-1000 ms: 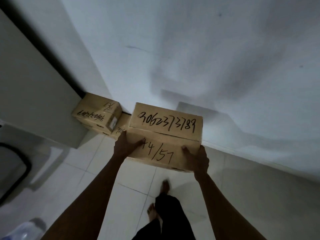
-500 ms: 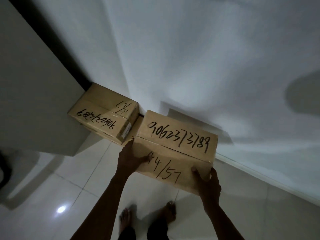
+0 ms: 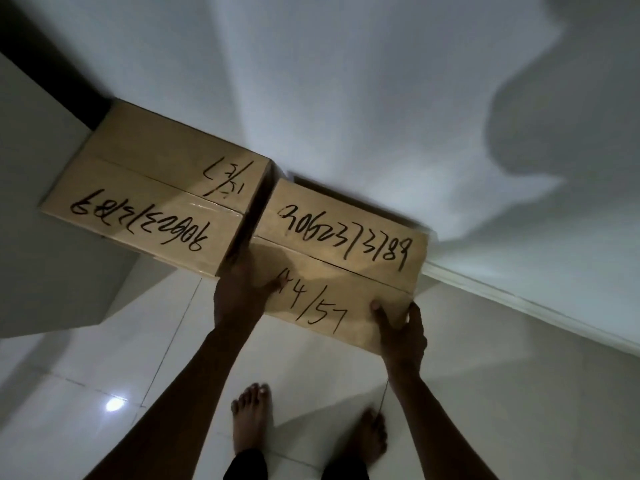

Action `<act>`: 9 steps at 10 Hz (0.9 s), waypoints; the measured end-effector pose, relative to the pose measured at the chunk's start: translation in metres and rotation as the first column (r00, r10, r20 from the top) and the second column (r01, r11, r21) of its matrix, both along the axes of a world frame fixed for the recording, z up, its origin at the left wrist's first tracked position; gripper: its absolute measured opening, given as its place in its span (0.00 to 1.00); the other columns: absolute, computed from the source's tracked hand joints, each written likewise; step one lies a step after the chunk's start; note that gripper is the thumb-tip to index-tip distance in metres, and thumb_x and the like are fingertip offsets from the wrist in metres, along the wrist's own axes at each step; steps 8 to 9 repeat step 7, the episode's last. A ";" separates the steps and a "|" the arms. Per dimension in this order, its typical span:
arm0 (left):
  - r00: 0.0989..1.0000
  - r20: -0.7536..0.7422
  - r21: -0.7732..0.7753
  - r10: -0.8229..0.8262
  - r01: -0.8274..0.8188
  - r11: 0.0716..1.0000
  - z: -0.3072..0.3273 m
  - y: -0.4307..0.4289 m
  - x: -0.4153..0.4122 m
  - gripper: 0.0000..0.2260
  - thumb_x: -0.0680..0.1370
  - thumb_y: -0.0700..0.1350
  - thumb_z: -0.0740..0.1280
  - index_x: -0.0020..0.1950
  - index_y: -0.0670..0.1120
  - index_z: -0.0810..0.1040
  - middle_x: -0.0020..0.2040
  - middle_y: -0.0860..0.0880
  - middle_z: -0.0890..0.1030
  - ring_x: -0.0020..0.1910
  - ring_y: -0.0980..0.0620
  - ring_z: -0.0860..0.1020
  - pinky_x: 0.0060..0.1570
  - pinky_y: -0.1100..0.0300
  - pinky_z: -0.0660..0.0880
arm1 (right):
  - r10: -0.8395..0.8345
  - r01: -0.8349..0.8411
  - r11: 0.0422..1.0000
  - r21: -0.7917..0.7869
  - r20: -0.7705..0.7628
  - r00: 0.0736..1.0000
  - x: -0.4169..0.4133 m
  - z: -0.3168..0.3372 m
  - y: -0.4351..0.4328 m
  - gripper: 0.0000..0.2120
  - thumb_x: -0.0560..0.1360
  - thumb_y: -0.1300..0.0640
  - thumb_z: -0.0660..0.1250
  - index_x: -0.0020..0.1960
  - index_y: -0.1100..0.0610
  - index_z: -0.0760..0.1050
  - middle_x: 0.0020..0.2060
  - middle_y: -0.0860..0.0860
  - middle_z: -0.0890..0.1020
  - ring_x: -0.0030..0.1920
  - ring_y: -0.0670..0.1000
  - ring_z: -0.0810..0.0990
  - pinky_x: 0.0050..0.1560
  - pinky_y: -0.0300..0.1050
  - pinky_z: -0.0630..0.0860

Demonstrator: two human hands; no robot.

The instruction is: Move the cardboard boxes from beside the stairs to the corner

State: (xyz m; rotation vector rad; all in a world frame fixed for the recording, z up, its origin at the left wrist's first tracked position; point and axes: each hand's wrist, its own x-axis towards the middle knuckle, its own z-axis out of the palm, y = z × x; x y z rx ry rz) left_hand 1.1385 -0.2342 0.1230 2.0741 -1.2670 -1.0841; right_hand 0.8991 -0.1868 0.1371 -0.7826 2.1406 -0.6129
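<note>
I hold a brown cardboard box (image 3: 341, 258) marked "3062373789" and "44/57" in black pen. My left hand (image 3: 239, 292) grips its near left corner and my right hand (image 3: 403, 332) grips its near right corner. The box sits low beside another cardboard box (image 3: 156, 188) with the same number written upside down, tucked in the corner. A narrow dark gap separates the two boxes. Whether the held box rests on something below is hidden.
A white wall (image 3: 381, 98) runs behind the boxes, with a skirting board (image 3: 519, 299) at its foot. A grey wall block (image 3: 41, 237) closes the left side. My bare feet (image 3: 251, 424) stand on glossy white floor tiles (image 3: 519, 393).
I have stepped closer to the corner and brought the held box down right beside the corner box. Both hands keep their grip.
</note>
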 end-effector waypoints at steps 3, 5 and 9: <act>0.746 0.514 -0.016 -0.424 0.503 0.864 -0.015 -0.012 0.013 0.32 0.78 0.49 0.64 0.79 0.39 0.59 0.80 0.38 0.58 0.79 0.38 0.58 0.75 0.43 0.58 | -0.011 0.011 1.000 0.007 -0.030 1.000 0.013 -0.012 -0.029 0.39 0.72 0.43 0.75 0.76 0.58 0.67 0.69 0.58 0.78 0.66 0.64 0.77 0.64 0.59 0.75; 0.665 0.542 0.019 -0.514 0.601 0.799 -0.021 -0.017 0.027 0.33 0.79 0.52 0.61 0.79 0.39 0.57 0.80 0.36 0.58 0.79 0.38 0.58 0.76 0.45 0.57 | 0.020 -0.018 0.999 0.049 -0.041 0.999 0.017 -0.015 -0.032 0.40 0.72 0.43 0.76 0.76 0.58 0.65 0.69 0.59 0.77 0.66 0.64 0.77 0.63 0.58 0.75; 0.739 0.347 0.192 -0.578 0.548 0.814 0.044 -0.018 0.037 0.38 0.79 0.48 0.66 0.81 0.41 0.46 0.82 0.39 0.49 0.81 0.40 0.49 0.80 0.45 0.48 | 0.151 -0.136 0.986 0.097 -0.164 0.975 0.031 0.051 -0.034 0.39 0.78 0.51 0.70 0.81 0.60 0.54 0.71 0.63 0.71 0.68 0.65 0.74 0.62 0.62 0.77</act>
